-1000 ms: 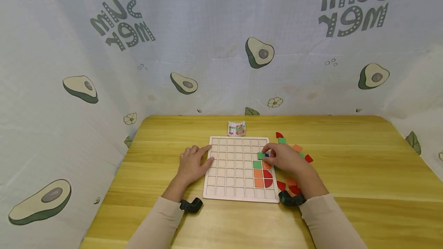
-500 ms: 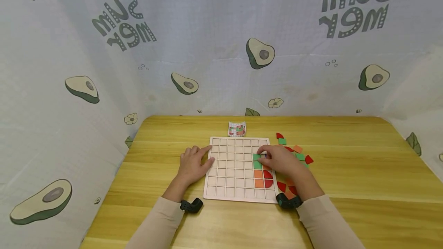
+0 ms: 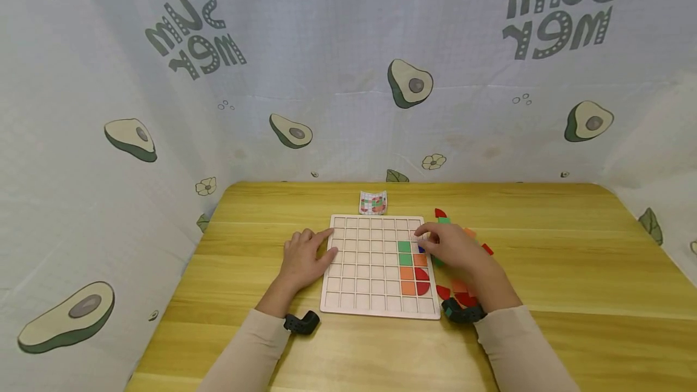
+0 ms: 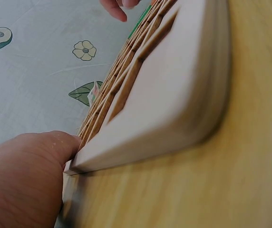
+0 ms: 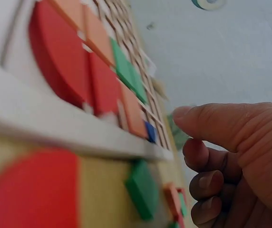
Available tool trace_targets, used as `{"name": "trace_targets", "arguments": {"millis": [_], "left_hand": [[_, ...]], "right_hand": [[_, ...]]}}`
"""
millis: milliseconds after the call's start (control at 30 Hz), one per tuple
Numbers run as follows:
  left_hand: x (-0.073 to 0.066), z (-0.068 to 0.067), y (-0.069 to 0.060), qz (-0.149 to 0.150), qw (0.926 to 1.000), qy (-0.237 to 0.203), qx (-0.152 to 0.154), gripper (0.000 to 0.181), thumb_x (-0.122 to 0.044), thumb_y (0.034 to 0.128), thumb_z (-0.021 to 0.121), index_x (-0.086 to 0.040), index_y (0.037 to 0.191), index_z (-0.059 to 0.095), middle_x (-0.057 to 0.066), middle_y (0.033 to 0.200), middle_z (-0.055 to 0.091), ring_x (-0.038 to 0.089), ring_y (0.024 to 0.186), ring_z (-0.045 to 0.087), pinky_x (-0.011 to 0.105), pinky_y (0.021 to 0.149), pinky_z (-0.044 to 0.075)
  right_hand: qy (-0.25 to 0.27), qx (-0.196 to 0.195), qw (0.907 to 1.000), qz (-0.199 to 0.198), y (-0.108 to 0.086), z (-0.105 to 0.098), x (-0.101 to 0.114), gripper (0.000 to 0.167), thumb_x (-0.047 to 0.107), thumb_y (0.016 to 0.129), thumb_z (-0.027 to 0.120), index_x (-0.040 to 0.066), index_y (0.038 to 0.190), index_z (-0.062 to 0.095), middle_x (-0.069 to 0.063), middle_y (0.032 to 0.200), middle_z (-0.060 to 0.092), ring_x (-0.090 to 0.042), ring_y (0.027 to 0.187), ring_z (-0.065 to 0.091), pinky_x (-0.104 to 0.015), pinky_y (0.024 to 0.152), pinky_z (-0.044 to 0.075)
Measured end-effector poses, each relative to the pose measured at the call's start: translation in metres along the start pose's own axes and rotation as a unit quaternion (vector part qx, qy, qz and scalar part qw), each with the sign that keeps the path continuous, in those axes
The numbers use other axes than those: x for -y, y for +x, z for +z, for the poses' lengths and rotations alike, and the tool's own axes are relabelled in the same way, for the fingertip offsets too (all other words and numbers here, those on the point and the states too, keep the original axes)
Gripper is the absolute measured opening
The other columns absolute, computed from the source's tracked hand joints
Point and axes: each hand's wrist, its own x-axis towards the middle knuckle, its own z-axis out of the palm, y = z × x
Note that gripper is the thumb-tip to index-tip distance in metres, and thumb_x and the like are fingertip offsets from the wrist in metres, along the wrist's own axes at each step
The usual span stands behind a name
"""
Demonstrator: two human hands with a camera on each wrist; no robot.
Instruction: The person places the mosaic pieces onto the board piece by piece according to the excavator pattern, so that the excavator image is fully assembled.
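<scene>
A pale wooden grid board (image 3: 362,271) lies on the table. Its right columns hold two green squares (image 3: 405,253), orange squares (image 3: 407,280), red quarter pieces (image 3: 422,288) and a blue piece (image 5: 150,131). My left hand (image 3: 302,261) touches the board's left edge with thumb and index finger spread. Over the board's right edge, beside the blue piece, hovers my right hand (image 3: 454,250); in the right wrist view its thumb stands apart from the bent fingers, and no piece shows between them.
A small printed pattern card (image 3: 373,203) stands behind the board. Loose red, green and orange pieces, among them a red quarter (image 3: 443,292), lie right of the board. A patterned cloth (image 3: 337,77) hangs behind the table.
A green square that my right hand held now lies in the board above the other green one. My right hand has let go and moved right. My left hand has stayed still.
</scene>
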Motion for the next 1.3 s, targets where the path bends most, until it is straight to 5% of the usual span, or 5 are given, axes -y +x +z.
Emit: {"name": "trace_targets", "arguments": {"millis": [367, 667, 933, 1300], "left_hand": [[0.001, 0.0, 0.0, 0.0, 1.0, 0.001, 0.001, 0.051, -0.049, 0.0973, 0.06, -0.027, 0.144, 0.06, 0.003, 0.097, 0.057, 0.018, 0.082, 0.039, 0.034, 0.075, 0.027], [0.001, -0.002, -0.002, -0.005, 1.0, -0.003, 0.005, 0.051, -0.048, 0.0974, 0.062, -0.027, 0.144, 0.06, 0.003, 0.096, 0.057, 0.018, 0.083, 0.039, 0.035, 0.076, 0.028], [-0.001, -0.001, 0.0, -0.002, 1.0, -0.002, 0.008, 0.052, -0.048, 0.0982, 0.059, -0.026, 0.145, 0.059, 0.004, 0.099, 0.057, 0.019, 0.084, 0.039, 0.035, 0.076, 0.027], [0.0, 0.0, 0.0, -0.004, 1.0, 0.003, 0.003, 0.051, -0.048, 0.0975, 0.06, -0.027, 0.144, 0.06, 0.004, 0.099, 0.058, 0.018, 0.083, 0.04, 0.035, 0.076, 0.028]], "right_hand": [[0.014, -0.077, 0.9938, 0.08, -0.015, -0.035, -0.034, 0.038, 0.032, 0.104, 0.058, 0.007, 0.133, 0.06, -0.012, 0.095, 0.059, -0.025, 0.081, 0.053, -0.031, 0.066, 0.045], [0.011, -0.107, 0.9912, 0.077, 0.006, -0.02, -0.04, 0.041, 0.031, 0.102, 0.06, 0.001, 0.13, 0.061, -0.016, 0.098, 0.063, -0.026, 0.079, 0.055, -0.035, 0.068, 0.047], [-0.089, -0.103, 0.9863, 0.093, 0.035, -0.014, -0.033, 0.049, 0.032, 0.099, 0.062, -0.004, 0.131, 0.059, -0.029, 0.119, 0.06, -0.042, 0.107, 0.055, -0.059, 0.098, 0.048], [-0.092, -0.099, 0.9876, 0.08, 0.044, -0.013, -0.023, 0.038, 0.029, 0.099, 0.063, -0.006, 0.115, 0.066, -0.023, 0.106, 0.067, -0.038, 0.097, 0.058, -0.054, 0.093, 0.05]]}}
